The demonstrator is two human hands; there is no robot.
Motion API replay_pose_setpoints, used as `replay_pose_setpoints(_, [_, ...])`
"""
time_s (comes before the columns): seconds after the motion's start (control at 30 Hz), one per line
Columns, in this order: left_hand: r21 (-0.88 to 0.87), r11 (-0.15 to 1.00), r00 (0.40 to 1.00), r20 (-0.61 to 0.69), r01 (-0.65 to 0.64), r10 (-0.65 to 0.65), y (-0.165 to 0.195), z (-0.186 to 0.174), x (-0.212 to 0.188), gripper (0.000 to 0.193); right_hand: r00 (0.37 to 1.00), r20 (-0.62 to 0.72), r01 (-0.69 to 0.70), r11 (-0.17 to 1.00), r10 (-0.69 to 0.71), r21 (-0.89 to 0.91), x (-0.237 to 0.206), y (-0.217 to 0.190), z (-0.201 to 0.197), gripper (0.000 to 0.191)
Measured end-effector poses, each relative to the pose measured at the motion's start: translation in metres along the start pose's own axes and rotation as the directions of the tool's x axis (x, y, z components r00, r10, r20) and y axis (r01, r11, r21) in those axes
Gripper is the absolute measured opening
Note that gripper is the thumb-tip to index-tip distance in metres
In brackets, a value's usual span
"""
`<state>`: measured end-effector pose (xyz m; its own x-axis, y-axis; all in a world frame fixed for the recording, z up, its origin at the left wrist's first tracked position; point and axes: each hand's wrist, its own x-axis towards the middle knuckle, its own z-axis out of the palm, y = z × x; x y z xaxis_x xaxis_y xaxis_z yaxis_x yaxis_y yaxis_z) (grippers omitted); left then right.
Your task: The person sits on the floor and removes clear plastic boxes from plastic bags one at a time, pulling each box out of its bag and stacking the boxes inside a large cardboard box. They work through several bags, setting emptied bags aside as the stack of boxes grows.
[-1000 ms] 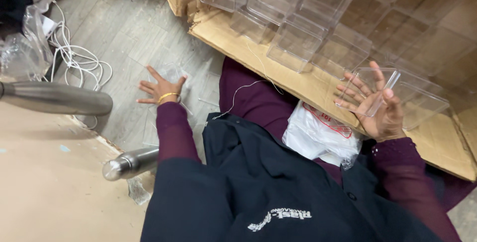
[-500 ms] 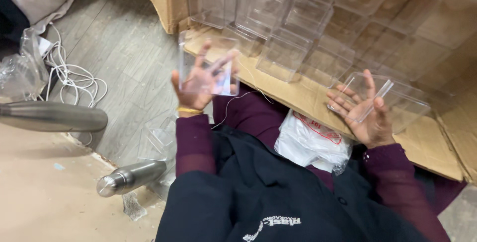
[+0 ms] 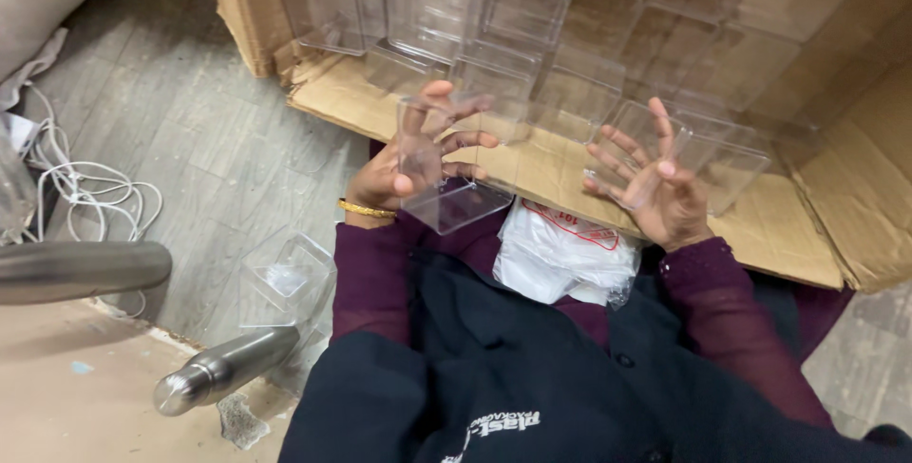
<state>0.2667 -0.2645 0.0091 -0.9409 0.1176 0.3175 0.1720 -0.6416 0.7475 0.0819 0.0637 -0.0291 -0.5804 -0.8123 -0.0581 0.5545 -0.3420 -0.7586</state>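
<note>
The left hand (image 3: 394,178) has its grip closed around a small clear plastic box (image 3: 423,145), thumb on the near wall and fingers (image 3: 465,138) wrapped over the far wall. Its hinged clear lid (image 3: 458,205) hangs open below and toward the lap. The box is held in the air just above the near edge of the flattened brown cardboard sheet (image 3: 532,164).

The right hand (image 3: 655,188) has its fingers spread wide and curled only loosely about a second clear plastic box (image 3: 708,159), which rests on the cardboard sheet. Fingertips touch its near wall; whether any real squeeze is applied cannot be told.

Behind both hands stands a stack of identical clear boxes (image 3: 494,17), rising in rows on the sheet. A white plastic bag with red print (image 3: 560,254) lies in the lap between the forearms. On the grey plank floor (image 3: 190,121) to the left sit another clear box (image 3: 285,273), a coil of white cable (image 3: 85,188), and two brushed metal chair legs (image 3: 223,368).

Handling judgement: thin clear walls of this kind will likely flex and slip under a pinch. The left grip is best kept on opposite walls near the corners, where the box is stiffest, with the dangling lid supported rather than left to swing on its hinge. The right hand would do better closing on two facing walls before lifting, and both should stay clear of the stack, which looks easily toppled.
</note>
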Motion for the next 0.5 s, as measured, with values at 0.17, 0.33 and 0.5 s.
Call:
replay_pose_setpoints(0.17, [0.033, 0.997, 0.998, 0.001, 0.066, -0.067, 0.0, 0.012, 0.013, 0.113, 0.999, -0.011, 0.04, 0.999, -0.04, 0.017, -0.002, 0.001, -0.003, 0.106])
replay_pose_setpoints(0.33, [0.153, 0.98, 0.992, -0.045, 0.127, -0.121, 0.018, 0.012, 0.001, 0.113, 0.999, -0.028, 0.035, 0.999, -0.035, 0.013, -0.002, 0.0, -0.004, 0.105])
replay_pose_setpoints(0.5, [0.2, 0.976, 0.985, -0.165, 0.092, -0.059, 0.061, -0.003, -0.04, 0.106, 0.999, -0.032, 0.04, 0.999, -0.04, 0.011, -0.002, 0.001, -0.006, 0.106])
